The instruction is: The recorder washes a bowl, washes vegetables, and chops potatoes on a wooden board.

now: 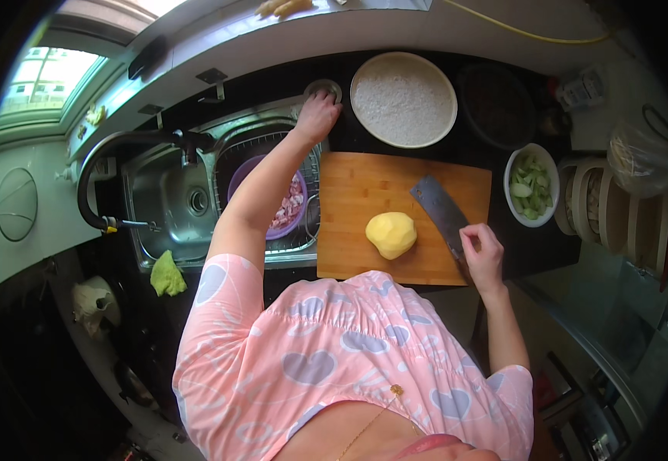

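My left hand (318,114) reaches past the sink to a small round dish (337,92). Its fingertips are down in the dish, and whatever they touch is hidden. My right hand (484,257) is by the right edge of a bamboo cutting board (345,184), thumb and forefinger tips together, with nothing visible between them. A dark metal cleaver (440,207) lies slanted across the board, its lower end partly behind that hand. To the left of the cleaver sits one peeled yellow potato (391,235), whole.
A large bowl of white powder (354,112) stands behind the board. On the right are a white bowl of green vegetable slices (508,199) and stacked dishes (616,216). The double steel sink (164,201) holds a purple basin of cut meat (279,233). A green cloth (167,275) lies in front.
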Motion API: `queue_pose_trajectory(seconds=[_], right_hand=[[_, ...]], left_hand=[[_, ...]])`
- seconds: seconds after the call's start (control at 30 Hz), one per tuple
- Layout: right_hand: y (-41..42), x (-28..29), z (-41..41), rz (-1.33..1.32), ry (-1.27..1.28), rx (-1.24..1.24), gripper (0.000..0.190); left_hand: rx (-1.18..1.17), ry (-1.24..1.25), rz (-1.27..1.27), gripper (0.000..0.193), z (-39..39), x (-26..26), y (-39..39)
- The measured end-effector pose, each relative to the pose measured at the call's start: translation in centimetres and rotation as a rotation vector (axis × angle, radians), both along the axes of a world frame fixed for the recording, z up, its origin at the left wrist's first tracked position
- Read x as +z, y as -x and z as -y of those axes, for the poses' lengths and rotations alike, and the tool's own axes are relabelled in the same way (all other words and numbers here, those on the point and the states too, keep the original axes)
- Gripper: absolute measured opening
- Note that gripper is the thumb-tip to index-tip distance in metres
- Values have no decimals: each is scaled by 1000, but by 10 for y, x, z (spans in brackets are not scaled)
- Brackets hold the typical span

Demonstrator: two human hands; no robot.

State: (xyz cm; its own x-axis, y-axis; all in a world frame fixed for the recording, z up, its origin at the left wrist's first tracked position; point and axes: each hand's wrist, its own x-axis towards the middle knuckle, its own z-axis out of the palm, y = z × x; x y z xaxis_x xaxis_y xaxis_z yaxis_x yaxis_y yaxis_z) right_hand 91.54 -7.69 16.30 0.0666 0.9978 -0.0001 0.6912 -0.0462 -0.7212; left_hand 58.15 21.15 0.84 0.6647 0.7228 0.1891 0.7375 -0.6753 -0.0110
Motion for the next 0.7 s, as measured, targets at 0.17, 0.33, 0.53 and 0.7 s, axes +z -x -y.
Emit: queue_pose_trajectory(seconds=[0.17, 0.33, 0.53, 0.7], right_hand=[[-13, 17, 8, 89, -67, 46, 12], [33, 30, 1, -19, -93, -115, 10], [140, 94, -49, -756, -82, 264, 14], [286, 107, -86, -1413, 86, 1073, 16]], left_hand=[[60, 21, 93, 11, -1, 3, -2], [240, 274, 598, 7, 72, 61, 9], [633, 483, 993, 10, 198, 123, 123], [804, 391, 1494, 4, 264, 132, 268]])
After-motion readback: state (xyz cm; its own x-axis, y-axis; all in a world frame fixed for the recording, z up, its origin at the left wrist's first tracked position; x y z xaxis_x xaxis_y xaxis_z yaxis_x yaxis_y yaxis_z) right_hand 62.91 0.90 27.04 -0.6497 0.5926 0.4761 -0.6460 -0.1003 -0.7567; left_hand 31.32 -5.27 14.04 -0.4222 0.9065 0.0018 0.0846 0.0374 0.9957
